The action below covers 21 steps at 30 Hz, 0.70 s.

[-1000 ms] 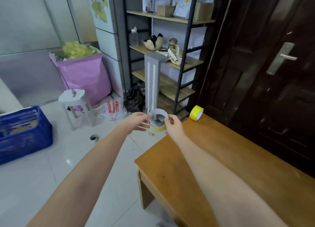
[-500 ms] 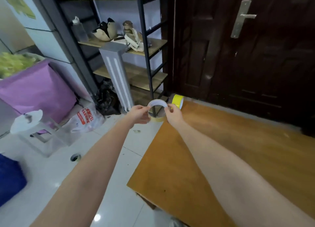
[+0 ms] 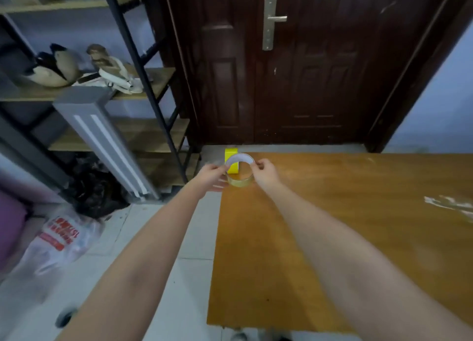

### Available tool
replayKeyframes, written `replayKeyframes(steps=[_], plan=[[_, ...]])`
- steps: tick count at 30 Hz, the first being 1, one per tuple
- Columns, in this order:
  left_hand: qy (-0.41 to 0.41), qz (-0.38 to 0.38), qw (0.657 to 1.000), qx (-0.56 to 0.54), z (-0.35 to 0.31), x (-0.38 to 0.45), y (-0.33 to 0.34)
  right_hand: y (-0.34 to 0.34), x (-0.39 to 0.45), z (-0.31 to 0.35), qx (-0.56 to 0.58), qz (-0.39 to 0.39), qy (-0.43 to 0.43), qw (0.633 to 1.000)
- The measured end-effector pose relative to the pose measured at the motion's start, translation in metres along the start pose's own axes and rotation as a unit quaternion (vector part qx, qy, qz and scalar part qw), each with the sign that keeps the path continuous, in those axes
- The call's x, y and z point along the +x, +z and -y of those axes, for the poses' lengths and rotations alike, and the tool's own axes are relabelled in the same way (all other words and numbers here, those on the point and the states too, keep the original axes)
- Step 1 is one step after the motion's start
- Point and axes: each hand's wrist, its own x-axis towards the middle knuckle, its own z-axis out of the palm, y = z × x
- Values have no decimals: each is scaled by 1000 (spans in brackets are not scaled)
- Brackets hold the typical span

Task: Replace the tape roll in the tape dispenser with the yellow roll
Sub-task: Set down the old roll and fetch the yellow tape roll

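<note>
a clear tape roll [image 3: 240,170] with a white inner core is held between both hands at the far left corner of the desk [image 3: 332,225]. the left hand [image 3: 211,174] is pinched on the roll's left rim with thumb and fingers; the right hand [image 3: 265,173] is pinched on the right rim, remaining fingers curled. whether the roll's lower edge touches the desk cannot be told. the yellow roll [image 3: 231,161] is stood on edge at the far left corner, directly behind the held roll and partly hidden by it. count: two hands, two tape rolls (one clear, one yellow), one desk. a dark door [image 3: 294,72] is seen beyond the desk, a shelf rack [image 3: 143,72] to the left.
</note>
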Motion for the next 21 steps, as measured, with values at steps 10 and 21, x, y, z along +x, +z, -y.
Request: replayKeyframes(steps=[10, 21], plan=[[12, 80, 997, 8, -25, 35, 15, -17, 5, 0, 40, -92, 45, 994], [-51, 69, 995, -41, -36, 95, 64, -36, 68, -25, -4, -66, 79, 995]])
